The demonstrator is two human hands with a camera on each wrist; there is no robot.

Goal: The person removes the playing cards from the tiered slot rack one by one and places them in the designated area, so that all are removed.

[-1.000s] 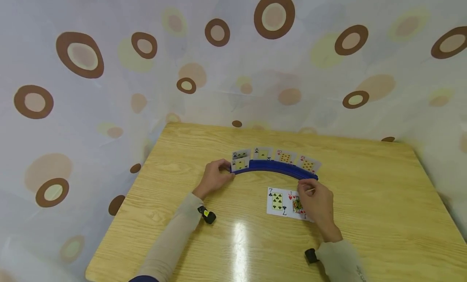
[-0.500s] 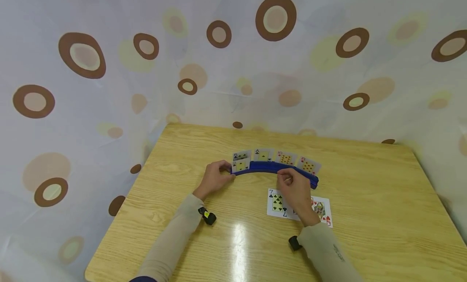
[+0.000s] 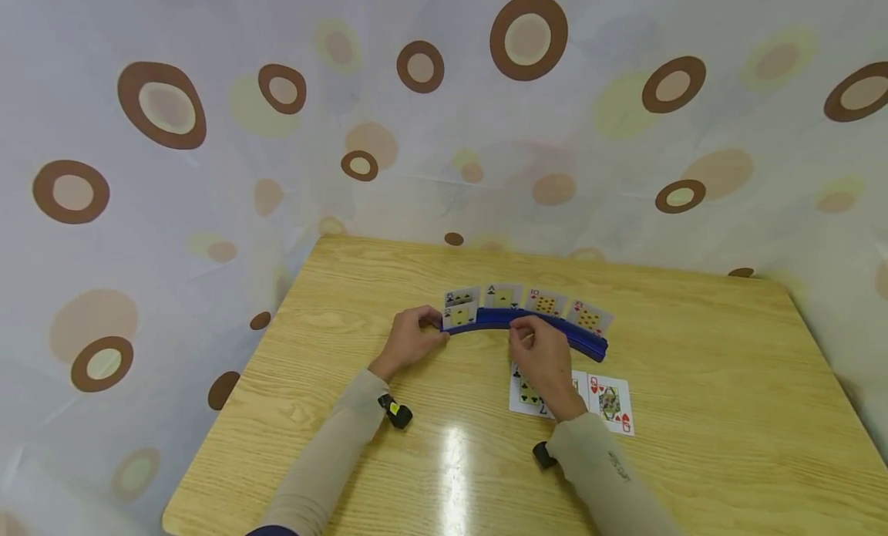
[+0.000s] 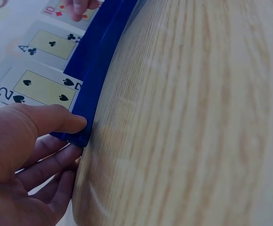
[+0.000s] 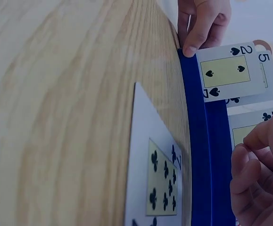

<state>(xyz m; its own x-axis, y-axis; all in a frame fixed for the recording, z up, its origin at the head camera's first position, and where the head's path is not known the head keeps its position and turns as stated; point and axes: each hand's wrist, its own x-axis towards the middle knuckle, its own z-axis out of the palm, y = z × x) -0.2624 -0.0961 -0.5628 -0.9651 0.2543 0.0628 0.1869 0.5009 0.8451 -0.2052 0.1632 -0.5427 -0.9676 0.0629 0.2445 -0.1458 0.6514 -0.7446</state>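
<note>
A curved blue card holder (image 3: pixel 586 343) stands on the table, its left end pinched between the thumb and fingers of my left hand (image 3: pixel 409 338). The two of spades (image 5: pixel 228 70) stands in its front groove, before a five (image 5: pixel 263 75). Behind the rear wall stand the ace of clubs (image 3: pixel 502 296), the ten of diamonds (image 3: pixel 546 302) and another red diamond card (image 3: pixel 588 318). My right hand (image 3: pixel 543 356) hovers by the holder's middle, fingers curled and tips together, no card visible between them. Beneath it lie the seven of clubs (image 5: pixel 162 181), a mostly hidden card and the queen of hearts (image 3: pixel 610 404).
The wooden table (image 3: pixel 714 382) backs onto a wall covering (image 3: pixel 444 119) with brown ring patterns. Light glares off the tabletop near the front. A black wrist camera (image 3: pixel 397 413) sits at the left wrist, another camera (image 3: pixel 544 455) at the right.
My right hand has moved left along the front of the holder, from its right end to near the middle, uncovering the queen of hearts. My left hand has stayed on the holder.
</note>
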